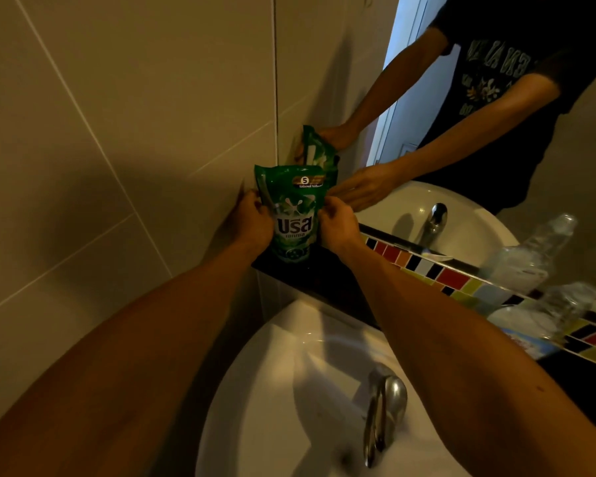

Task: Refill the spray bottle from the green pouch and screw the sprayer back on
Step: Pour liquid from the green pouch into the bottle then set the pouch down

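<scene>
The green pouch (291,204) stands upright on the dark ledge (320,280) in the corner where the tiled wall meets the mirror. My left hand (250,223) grips its left edge and my right hand (336,225) grips its right edge. A clear plastic bottle (553,315) stands on the ledge at the far right, blurred, with no sprayer visible on it. The mirror repeats the pouch and both hands.
A white washbasin (283,390) lies below the ledge, with a chrome tap (382,414) at its back. A strip of coloured tiles (451,278) runs along the mirror's base. The beige tiled wall (117,132) closes off the left side.
</scene>
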Tool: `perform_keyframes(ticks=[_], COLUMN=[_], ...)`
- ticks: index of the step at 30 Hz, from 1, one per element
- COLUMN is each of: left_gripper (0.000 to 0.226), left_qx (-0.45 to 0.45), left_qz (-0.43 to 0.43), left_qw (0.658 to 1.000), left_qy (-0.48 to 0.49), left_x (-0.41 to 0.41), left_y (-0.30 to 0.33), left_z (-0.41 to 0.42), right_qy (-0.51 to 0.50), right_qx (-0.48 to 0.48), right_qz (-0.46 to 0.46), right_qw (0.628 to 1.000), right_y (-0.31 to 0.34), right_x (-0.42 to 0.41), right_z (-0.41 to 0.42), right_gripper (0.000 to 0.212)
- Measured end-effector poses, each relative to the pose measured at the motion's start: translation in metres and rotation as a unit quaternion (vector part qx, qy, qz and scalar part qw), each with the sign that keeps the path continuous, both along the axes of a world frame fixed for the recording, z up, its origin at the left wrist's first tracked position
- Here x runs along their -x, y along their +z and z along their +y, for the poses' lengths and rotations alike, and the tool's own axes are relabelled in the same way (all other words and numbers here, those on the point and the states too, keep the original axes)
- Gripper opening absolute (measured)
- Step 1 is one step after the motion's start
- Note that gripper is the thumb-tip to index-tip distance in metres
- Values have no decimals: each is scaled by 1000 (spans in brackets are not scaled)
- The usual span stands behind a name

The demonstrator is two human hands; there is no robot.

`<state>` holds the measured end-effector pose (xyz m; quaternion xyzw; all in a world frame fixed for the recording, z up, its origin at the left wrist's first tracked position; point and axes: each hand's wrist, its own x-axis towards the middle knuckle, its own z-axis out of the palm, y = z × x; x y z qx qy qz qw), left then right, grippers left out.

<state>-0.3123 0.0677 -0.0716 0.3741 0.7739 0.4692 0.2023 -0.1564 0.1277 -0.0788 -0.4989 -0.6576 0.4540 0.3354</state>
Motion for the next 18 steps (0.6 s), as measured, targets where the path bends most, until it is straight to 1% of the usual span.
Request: perform_keyframes(ticks=[3, 5, 9, 12, 15, 18], left_gripper=[26, 26, 23, 22, 19, 14], left_qx=[-5, -21, -43, -58, -80, -91], left_qz=[-8, -17, -18, -34, -60, -52], left_qw=[1000, 999, 998, 998, 995, 994], left_qy=[21, 34, 28, 12, -9, -38], left_x=[0, -1, -6, -9, -13, -23], left_y=[-4, -6, -7, -5, -2, 5], left_z=[3, 4, -3, -11, -16, -24], right_qy=[-33, -47, -71, -87, -92, -109], right_qx=[-7, -10, -21, -22, -41, -39], right_qz=[19, 27, 45, 69, 83, 104], right_qw=[999, 998, 996, 994, 991, 988], right_y=[-9, -13, -17, -18, -14, -10], right_x=[7, 9, 13, 8, -3, -20], right_z=[7, 8, 2, -12, -28, -45], right_gripper=[24, 20, 20, 20, 21, 19])
